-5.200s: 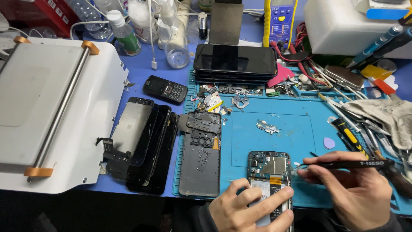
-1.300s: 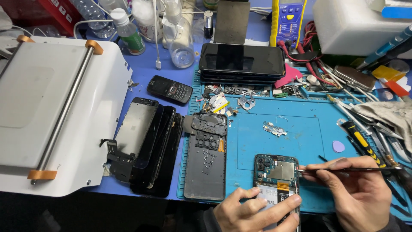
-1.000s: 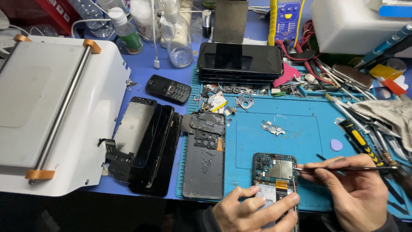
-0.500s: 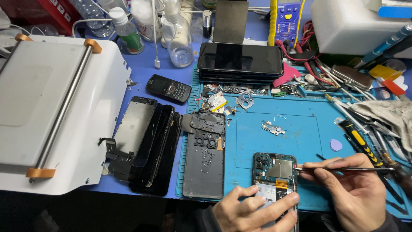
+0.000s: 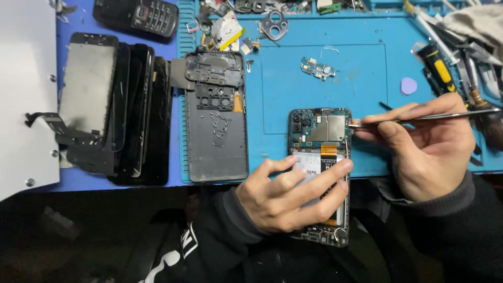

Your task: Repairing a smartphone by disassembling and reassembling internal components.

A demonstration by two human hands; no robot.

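Note:
An opened smartphone (image 5: pixel 320 128) with bare circuit board and battery lies on the blue work mat (image 5: pixel 293 84), its lower end over the mat's front edge. My left hand (image 5: pixel 285 196) lies across the phone's battery and holds it down. My right hand (image 5: pixel 429 147) grips metal tweezers (image 5: pixel 424 118), whose tip touches the phone's upper right edge beside the metal shield.
A grey phone back cover (image 5: pixel 216 118) with small screws lies left of the phone. Stacked black screens (image 5: pixel 112 105) sit further left beside a white machine (image 5: pixel 23 94). A keypad phone (image 5: pixel 137 15), loose small parts (image 5: pixel 317 68), a purple pick (image 5: pixel 408 85) and tools (image 5: pixel 440 68) lie around.
The view has closed in on the phone and hands. Both hands keep their places: left on the phone, right with the tool tip at its upper right edge.

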